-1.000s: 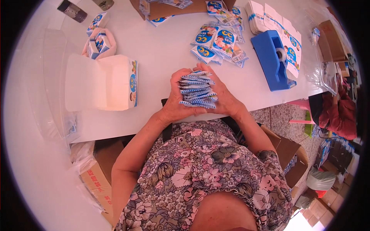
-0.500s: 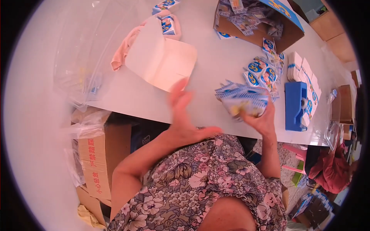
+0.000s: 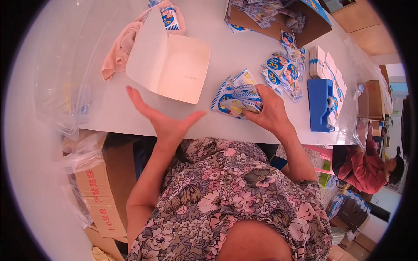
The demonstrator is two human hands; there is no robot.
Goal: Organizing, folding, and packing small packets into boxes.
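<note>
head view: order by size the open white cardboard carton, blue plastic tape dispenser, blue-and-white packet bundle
1. Open white cardboard carton
2. Blue plastic tape dispenser and blue-and-white packet bundle: too alike to rank; right hand covers part

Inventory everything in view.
Table: one, white, centre
Held packets: several, blue-white, table centre
Loose packets: several, blue-white, right
Cardboard box: one, brown/blue, far side
Boxed packets: many, bluish, in cardboard box
Open carton: one, cream, left of centre
Cloth: one, pink, behind open carton
Packet by cloth: one, blue-white, upper left
Tape dispenser: one, blue, right
Flat cartons: stack, white, beyond dispenser
Clear plastic: count unclear, both table ends
Lower box: one, brown, lower left
Co-worker: one, in red, far right
Left hand: one, bare, near open carton
Right hand: one, bare, gripping held packets
</note>
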